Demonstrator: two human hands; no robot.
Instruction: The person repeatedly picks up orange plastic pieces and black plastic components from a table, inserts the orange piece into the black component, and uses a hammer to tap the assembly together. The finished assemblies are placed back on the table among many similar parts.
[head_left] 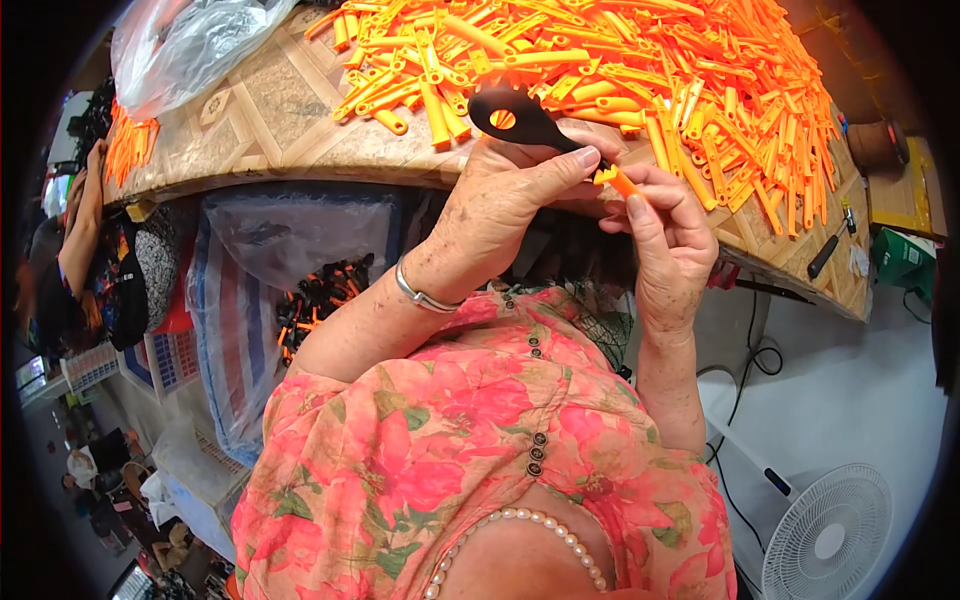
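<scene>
My left hand point(505, 195) grips a black pasta server head point(535, 122), toothed along its edge, with a round hole through its bowl. Pinched in the fingers of my right hand point(672, 235) is an orange plastic handle point(622, 182). The handle's end meets the neck of the black head between my two hands; how far one sits inside the other is hidden by my fingers. Just beyond both hands lies a big pile of loose orange handles point(600, 60) on the table point(280, 100).
Below the table edge at left, a striped woven bag point(225, 330) holds black-and-orange pieces point(325, 295). A clear plastic bag point(190, 50) lies at far left, near another person's arm point(85, 220). A black-handled tool point(825, 255) rests at right. A white fan point(830, 540) stands lower right.
</scene>
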